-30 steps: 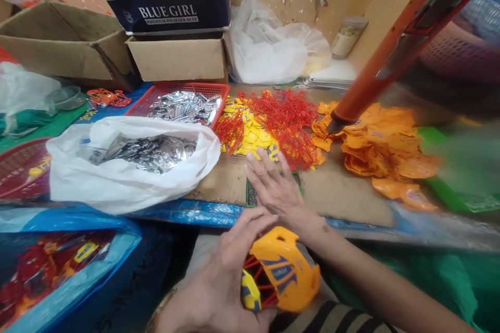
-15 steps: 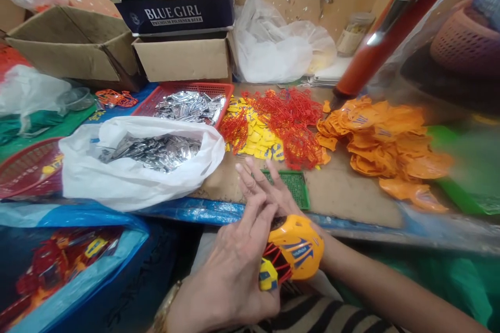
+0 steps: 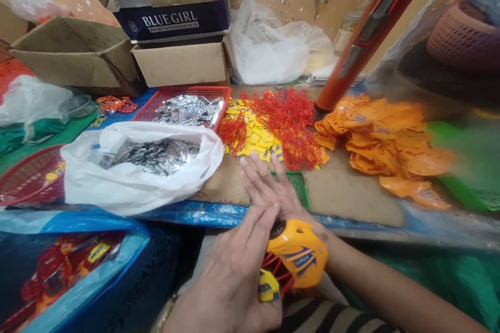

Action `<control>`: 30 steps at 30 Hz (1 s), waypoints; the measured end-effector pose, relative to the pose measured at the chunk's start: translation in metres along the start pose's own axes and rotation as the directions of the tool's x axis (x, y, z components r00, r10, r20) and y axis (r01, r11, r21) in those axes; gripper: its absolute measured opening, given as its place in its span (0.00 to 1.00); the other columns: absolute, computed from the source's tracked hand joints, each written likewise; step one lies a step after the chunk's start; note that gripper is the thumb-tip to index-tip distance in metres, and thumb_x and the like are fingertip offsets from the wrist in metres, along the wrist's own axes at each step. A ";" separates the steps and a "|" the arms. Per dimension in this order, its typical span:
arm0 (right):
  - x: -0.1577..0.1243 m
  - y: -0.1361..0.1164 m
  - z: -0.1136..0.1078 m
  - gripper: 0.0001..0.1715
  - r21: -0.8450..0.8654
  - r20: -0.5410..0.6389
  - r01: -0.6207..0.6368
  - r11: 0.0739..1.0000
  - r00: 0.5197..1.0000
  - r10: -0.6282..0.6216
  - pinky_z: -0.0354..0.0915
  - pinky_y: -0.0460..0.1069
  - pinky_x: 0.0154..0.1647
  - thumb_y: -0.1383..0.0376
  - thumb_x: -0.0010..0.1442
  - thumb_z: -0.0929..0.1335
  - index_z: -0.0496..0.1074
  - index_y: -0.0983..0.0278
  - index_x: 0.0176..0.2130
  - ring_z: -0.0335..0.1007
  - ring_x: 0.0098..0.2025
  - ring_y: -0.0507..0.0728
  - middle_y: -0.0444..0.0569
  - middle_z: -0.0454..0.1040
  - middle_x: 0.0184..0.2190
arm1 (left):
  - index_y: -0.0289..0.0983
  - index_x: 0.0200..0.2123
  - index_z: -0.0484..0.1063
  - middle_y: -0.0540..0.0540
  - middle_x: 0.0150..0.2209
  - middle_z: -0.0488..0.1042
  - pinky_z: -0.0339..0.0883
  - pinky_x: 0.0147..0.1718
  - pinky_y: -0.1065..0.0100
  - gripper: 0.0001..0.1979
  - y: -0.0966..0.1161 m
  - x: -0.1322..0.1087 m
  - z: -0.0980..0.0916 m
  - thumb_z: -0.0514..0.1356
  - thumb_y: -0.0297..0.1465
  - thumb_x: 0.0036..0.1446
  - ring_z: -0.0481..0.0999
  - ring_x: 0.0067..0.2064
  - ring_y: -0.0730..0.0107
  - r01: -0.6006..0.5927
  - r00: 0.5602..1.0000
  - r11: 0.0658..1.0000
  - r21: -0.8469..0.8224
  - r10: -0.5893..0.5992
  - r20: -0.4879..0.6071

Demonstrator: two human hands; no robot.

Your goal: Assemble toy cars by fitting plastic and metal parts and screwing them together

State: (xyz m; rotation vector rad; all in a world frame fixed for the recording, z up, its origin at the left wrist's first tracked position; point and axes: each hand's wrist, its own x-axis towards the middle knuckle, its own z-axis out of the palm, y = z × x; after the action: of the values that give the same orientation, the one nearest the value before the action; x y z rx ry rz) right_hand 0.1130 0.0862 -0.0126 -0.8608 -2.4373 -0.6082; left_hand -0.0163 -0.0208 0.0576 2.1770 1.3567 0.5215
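An orange plastic piece with blue markings (image 3: 302, 255), joined with red bars and a yellow-and-blue part (image 3: 269, 286), is at the lower centre. My left hand (image 3: 234, 265) is closed on its left side, thumb near the yellow part and fingertips at its top. Beyond it, my right hand (image 3: 269, 187) has its fingers stretched out over the table edge, with its palm and wrist behind the piece. Whether the right palm touches the piece is hidden. A small green tray (image 3: 299, 187) shows beside the right hand's fingers.
Orange pieces (image 3: 383, 135), red mesh parts (image 3: 292, 119) and yellow pieces (image 3: 258, 138) lie across the table. A white bag (image 3: 128, 195) and a red basket (image 3: 156, 99) hold metallic parts. An orange-red tool (image 3: 363, 36) hangs at right. A blue bag (image 3: 128, 265) stands lower left.
The orange-red tool now hangs further left and more upright. My right hand's fingers have spread a little. The orange piece has shifted slightly down and right.
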 end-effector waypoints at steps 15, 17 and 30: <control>-0.001 -0.010 0.006 0.21 -0.007 -0.052 0.015 1.000 0.999 -0.015 0.31 0.70 0.72 0.71 0.64 0.63 0.69 0.71 0.56 0.40 0.73 0.68 0.60 0.59 0.67 | 0.41 0.65 0.44 0.35 0.61 0.64 0.75 0.48 0.51 0.46 0.005 0.005 -0.006 0.59 0.28 0.41 0.70 0.60 0.45 0.041 0.997 0.999 0.010 -0.041 0.067; -0.001 -0.010 0.004 0.23 0.017 -0.055 0.002 1.000 0.999 -0.001 0.28 0.69 0.73 0.70 0.63 0.64 0.68 0.72 0.57 0.34 0.74 0.68 0.60 0.59 0.67 | 0.42 0.65 0.46 0.36 0.59 0.66 0.77 0.44 0.52 0.44 0.006 0.005 -0.007 0.59 0.28 0.45 0.73 0.56 0.46 0.010 0.997 1.000 -0.020 -0.009 0.081; 0.006 -0.010 0.005 0.19 -0.103 -0.092 0.011 0.995 0.996 -0.021 0.37 0.70 0.72 0.72 0.66 0.61 0.72 0.71 0.53 0.60 0.65 0.66 0.56 0.67 0.63 | 0.41 0.69 0.34 0.35 0.63 0.63 0.74 0.49 0.49 0.54 0.004 -0.004 -0.002 0.57 0.27 0.40 0.69 0.60 0.45 0.077 0.992 0.985 0.154 -0.092 0.088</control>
State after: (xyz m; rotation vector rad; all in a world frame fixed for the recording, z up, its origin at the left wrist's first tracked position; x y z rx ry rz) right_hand 0.1007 0.0848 -0.0153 -0.8350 -2.3485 -0.7683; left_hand -0.0166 -0.0258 0.0614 2.2208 1.4713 0.2878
